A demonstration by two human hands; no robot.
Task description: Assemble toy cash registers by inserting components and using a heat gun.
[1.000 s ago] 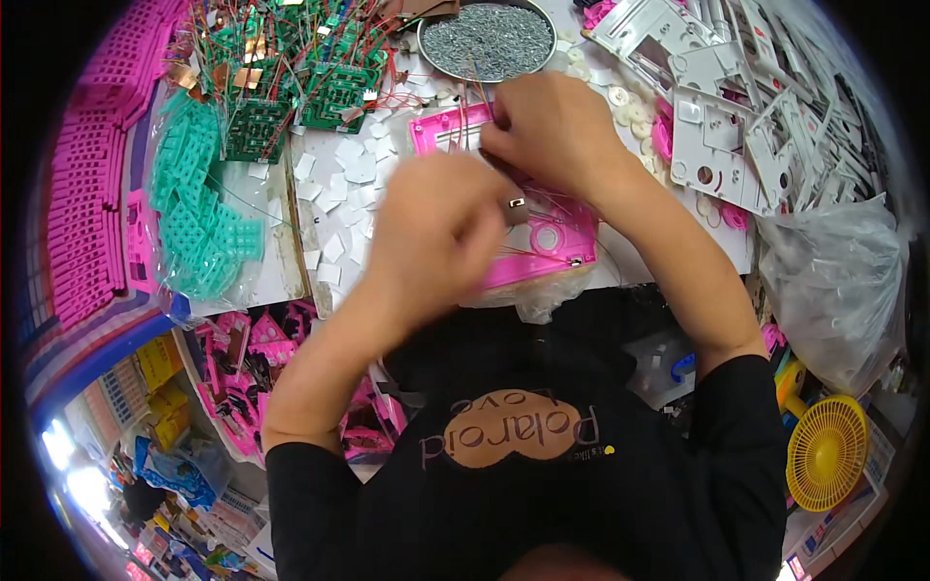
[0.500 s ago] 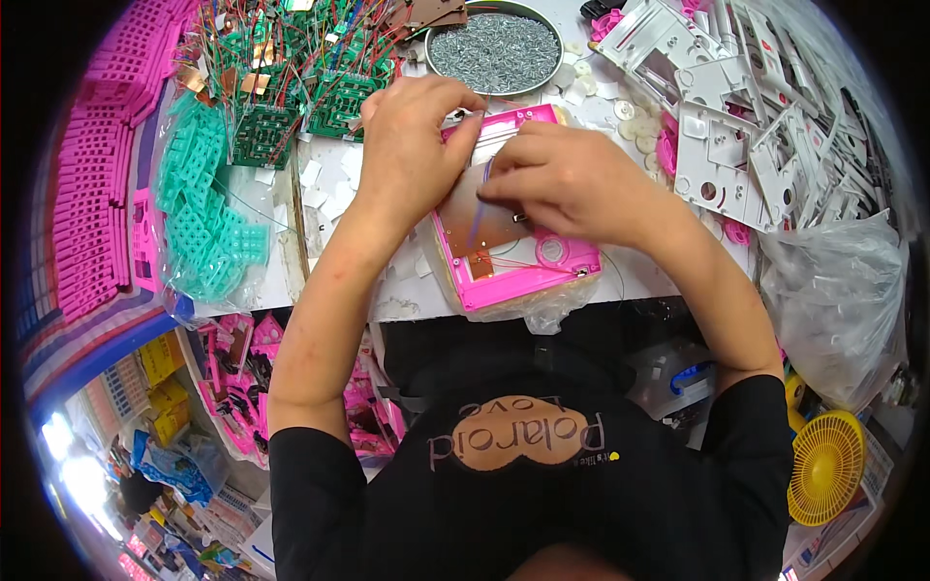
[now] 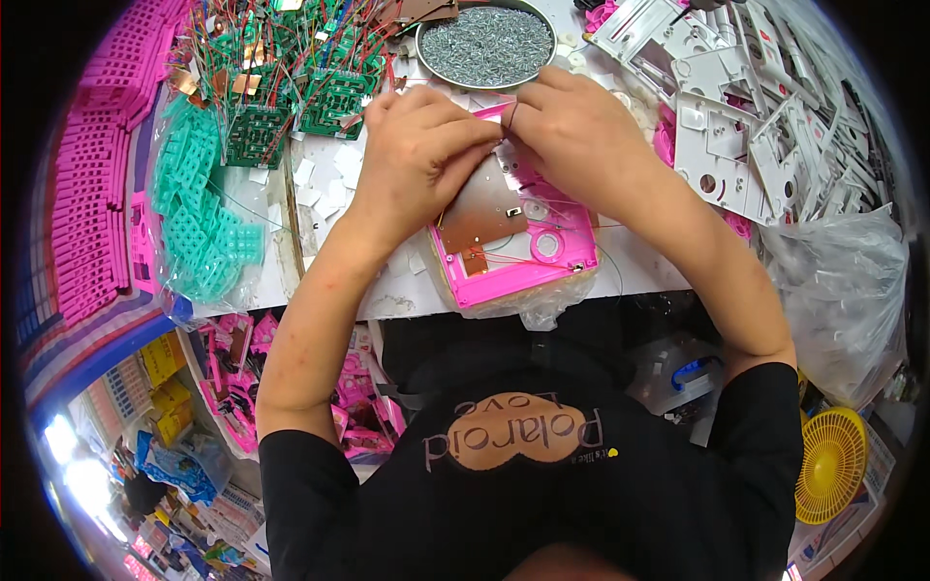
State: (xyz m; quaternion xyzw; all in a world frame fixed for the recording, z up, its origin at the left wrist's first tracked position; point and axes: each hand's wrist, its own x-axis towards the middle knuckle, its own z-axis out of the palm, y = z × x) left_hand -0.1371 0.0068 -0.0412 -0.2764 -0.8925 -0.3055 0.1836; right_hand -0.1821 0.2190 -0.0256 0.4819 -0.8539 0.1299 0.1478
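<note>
A pink plastic case (image 3: 509,283) lies on a plastic-wrapped pad (image 3: 593,259) at the table's front edge. Inside it sits a brown circuit board (image 3: 475,225), with thin red wires (image 3: 518,261) running beside a round pink ring (image 3: 548,245). Over the case's far end, my left hand (image 3: 418,145) is closed in a pinch, its fingertips close to those of my right hand (image 3: 586,126). The right fingers are also pinched together, near a thin dark strand. Whatever either hand grips is too small or hidden to name.
Beyond my hands stands a round metal tin of small screws (image 3: 484,44). Wired green circuit boards (image 3: 339,102) and teal button pads (image 3: 199,208) lie left, beside stacked pink casings (image 3: 92,213). White plastic parts (image 3: 722,145) and a clear bag (image 3: 838,290) fill the right.
My right hand has moved from over the board to the case's far end, up against my left fingertips. More of the board now shows. The left hand has shifted slightly.
</note>
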